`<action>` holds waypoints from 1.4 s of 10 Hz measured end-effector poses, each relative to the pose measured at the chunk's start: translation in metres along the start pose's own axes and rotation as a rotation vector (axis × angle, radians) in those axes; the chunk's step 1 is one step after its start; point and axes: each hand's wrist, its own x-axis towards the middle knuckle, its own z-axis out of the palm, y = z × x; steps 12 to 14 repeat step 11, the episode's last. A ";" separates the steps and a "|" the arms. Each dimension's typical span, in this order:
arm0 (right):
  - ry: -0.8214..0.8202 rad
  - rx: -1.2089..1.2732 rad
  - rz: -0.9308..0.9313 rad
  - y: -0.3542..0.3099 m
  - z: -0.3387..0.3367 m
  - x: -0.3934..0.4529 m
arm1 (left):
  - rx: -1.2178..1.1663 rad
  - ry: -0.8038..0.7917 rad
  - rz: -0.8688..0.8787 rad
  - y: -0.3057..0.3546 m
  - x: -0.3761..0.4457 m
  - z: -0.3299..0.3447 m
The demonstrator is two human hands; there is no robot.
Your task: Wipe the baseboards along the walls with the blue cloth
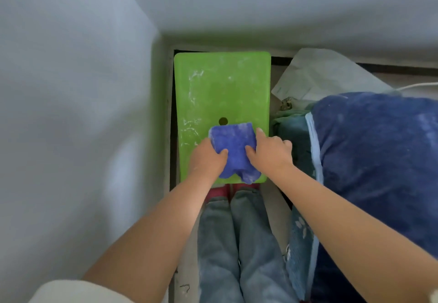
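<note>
Gripping fuzzy blue cloth (233, 147), both hands (207, 158)

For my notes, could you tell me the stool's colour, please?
Bright green stool, white scuffs; head view.

Both bare forearms reach forward and down, converging on the blue cloth (233, 147). The left hand (206, 158) grips the cloth's left edge, thumb curled over the top. The right hand (270, 151) holds its right edge, thumb on top and forefinger stretched along the side.
</note>
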 end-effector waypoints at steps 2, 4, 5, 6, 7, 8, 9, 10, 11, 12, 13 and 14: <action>0.353 0.260 -0.083 -0.011 0.009 0.002 | -0.332 0.240 0.112 -0.012 0.005 0.012; 0.702 0.471 -0.147 -0.023 0.011 0.037 | -0.195 0.493 0.458 -0.009 0.045 0.005; 0.570 0.444 -0.040 -0.026 0.000 0.057 | 0.004 0.404 0.464 -0.001 0.069 -0.003; 0.664 0.317 -0.124 -0.030 0.001 0.052 | 0.255 0.300 0.363 -0.005 0.072 -0.005; 0.711 0.042 -0.221 -0.028 0.021 0.044 | 0.294 0.376 0.444 -0.020 0.056 0.002; 0.563 -0.130 -0.217 -0.020 0.032 0.037 | 0.534 0.255 0.475 -0.032 0.044 0.013; 0.462 -0.188 -0.257 -0.010 0.038 0.047 | 0.687 0.179 0.391 -0.041 0.049 0.020; 0.443 -0.159 -0.202 -0.015 0.022 0.043 | 0.786 0.130 0.365 -0.032 0.051 0.015; 0.257 -0.196 -0.192 -0.019 0.011 0.031 | 0.829 0.081 0.377 -0.026 0.039 0.003; 0.257 -0.196 -0.192 -0.019 0.011 0.031 | 0.829 0.081 0.377 -0.026 0.039 0.003; 0.257 -0.196 -0.192 -0.019 0.011 0.031 | 0.829 0.081 0.377 -0.026 0.039 0.003; 0.257 -0.196 -0.192 -0.019 0.011 0.031 | 0.829 0.081 0.377 -0.026 0.039 0.003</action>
